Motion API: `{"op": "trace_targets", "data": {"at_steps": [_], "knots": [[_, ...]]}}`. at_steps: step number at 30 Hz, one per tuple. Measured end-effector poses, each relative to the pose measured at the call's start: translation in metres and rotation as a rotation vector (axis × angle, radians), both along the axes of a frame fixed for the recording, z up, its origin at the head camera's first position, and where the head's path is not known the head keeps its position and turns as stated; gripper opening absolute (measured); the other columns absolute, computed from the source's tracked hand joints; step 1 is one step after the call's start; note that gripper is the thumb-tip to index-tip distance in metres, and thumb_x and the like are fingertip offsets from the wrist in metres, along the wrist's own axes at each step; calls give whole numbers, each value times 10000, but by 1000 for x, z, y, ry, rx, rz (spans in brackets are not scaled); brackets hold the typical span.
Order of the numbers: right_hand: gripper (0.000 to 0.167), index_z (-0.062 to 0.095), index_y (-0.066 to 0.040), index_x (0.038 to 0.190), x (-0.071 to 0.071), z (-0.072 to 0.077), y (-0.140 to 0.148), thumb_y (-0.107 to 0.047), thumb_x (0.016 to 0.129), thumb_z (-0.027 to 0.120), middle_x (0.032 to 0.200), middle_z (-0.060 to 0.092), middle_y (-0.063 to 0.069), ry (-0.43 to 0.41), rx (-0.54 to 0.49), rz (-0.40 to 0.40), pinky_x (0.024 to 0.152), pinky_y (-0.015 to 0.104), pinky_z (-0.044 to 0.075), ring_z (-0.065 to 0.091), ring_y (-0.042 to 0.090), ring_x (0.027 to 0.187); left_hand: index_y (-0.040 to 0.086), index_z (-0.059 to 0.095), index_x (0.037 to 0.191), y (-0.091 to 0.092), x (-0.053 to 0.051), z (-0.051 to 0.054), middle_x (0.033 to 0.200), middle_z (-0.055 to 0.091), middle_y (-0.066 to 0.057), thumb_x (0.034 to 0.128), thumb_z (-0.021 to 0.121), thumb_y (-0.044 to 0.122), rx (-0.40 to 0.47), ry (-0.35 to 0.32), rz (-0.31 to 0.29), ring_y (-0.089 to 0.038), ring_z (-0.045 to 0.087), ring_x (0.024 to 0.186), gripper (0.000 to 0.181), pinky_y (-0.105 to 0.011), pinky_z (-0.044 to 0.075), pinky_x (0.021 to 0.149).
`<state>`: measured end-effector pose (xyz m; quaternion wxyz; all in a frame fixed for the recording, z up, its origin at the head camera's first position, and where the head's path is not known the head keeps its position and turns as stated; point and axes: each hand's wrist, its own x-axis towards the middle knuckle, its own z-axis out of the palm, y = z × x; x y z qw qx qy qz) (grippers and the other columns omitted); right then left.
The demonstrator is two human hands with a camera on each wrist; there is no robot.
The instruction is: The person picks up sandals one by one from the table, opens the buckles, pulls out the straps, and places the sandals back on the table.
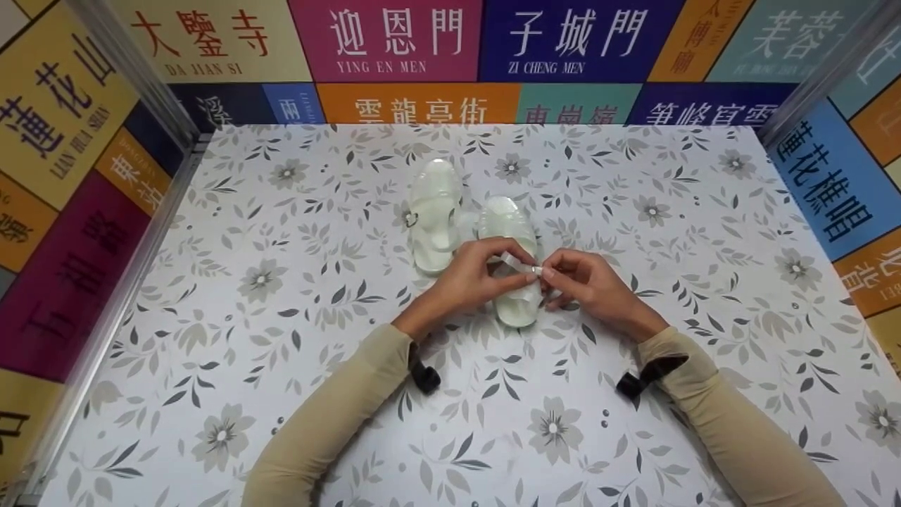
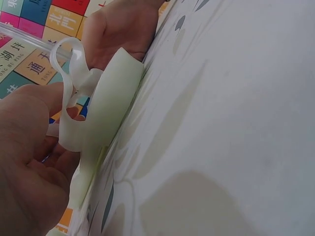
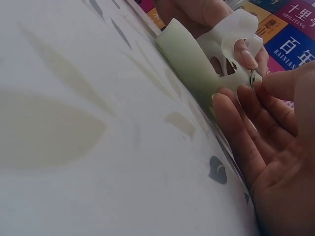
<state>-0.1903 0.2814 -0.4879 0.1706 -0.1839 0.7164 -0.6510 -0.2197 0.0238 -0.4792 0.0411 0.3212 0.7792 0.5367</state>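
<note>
The left hand (image 1: 486, 271) holds a strap (image 2: 74, 135) and the right hand (image 1: 588, 285) pinches its buckle (image 3: 252, 78), small and partly hidden. The sandal (image 1: 519, 313) lies directly below the grip, its middle covered.

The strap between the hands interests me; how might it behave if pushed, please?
The strap looks thin and looped, so it probably bends easily. Its sheen hints at slipperiness. Seemingly joined to the sandal, it may drag that along.
</note>
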Motion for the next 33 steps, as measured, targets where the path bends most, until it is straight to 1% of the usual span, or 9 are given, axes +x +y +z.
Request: {"op": "trace_targets", "data": {"at_steps": [3,6,10,14,20,25,29,31,33], "knots": [[284,646,54,1156,0,0,-1,-226,1111,638,1031,716,143,-5,16,8,742,395,689,772,253,828,235,807,1117,-1,0,0,1150,790,131,953,863,250,-5,2,-1,-49,698,1117,174,-290,552,983],[277,626,79,1131,0,1,-1,-197,1112,624,1021,709,142,-9,-5,12,741,436,691,770,270,827,235,807,1113,-1,0,1,1153,788,127,955,861,239,-3,-4,-3,-48,690,1110,167,-296,557,981],[265,599,98,1113,0,1,-1,-166,1111,613,1011,700,136,-6,-31,21,731,458,689,765,284,828,245,810,1106,-1,1,2,1147,788,127,960,857,247,6,-18,-3,-48,681,1076,154,-305,567,933],[248,588,79,1140,0,0,0,-168,1123,596,1016,689,132,6,-25,30,720,415,689,759,279,844,246,810,1105,0,0,0,1139,791,122,963,855,253,11,-22,-3,-53,693,1078,150,-335,586,916],[239,604,42,1170,0,-1,-1,-191,1120,611,1028,676,132,17,7,18,718,405,687,736,255,873,248,812,1119,1,1,0,1134,790,123,970,848,280,6,-10,-4,-61,695,1086,157,-359,587,918],[244,612,33,1188,0,-2,-2,-201,1117,621,1038,675,123,15,30,-6,712,395,683,723,232,876,258,815,1133,1,1,2,1142,788,139,977,839,315,-5,-3,-4,-32,704,1121,168,-313,593,939],[264,567,17,1215,0,-3,-3,-208,1105,648,1048,699,107,-11,13,-17,712,401,685,729,212,869,252,818,1155,1,1,1,1169,794,129,991,822,309,-3,-8,-12,-21,702,1159,174,-270,578,1011],[283,544,-3,1270,0,-3,-3,-184,1092,669,1052,713,105,-13,-2,-9,711,409,685,737,208,868,244,820,1172,1,1,1,1187,795,121,1006,803,298,-4,-8,-14,-23,697,1178,176,-257,567,1037],[341,527,-27,1347,0,-3,-3,-150,1075,692,1055,722,109,0,-4,2,717,417,686,749,216,883,241,820,1187,1,1,0,1205,793,122,1019,782,288,-7,-9,-13,-17,691,1194,179,-240,556,1053]]}}
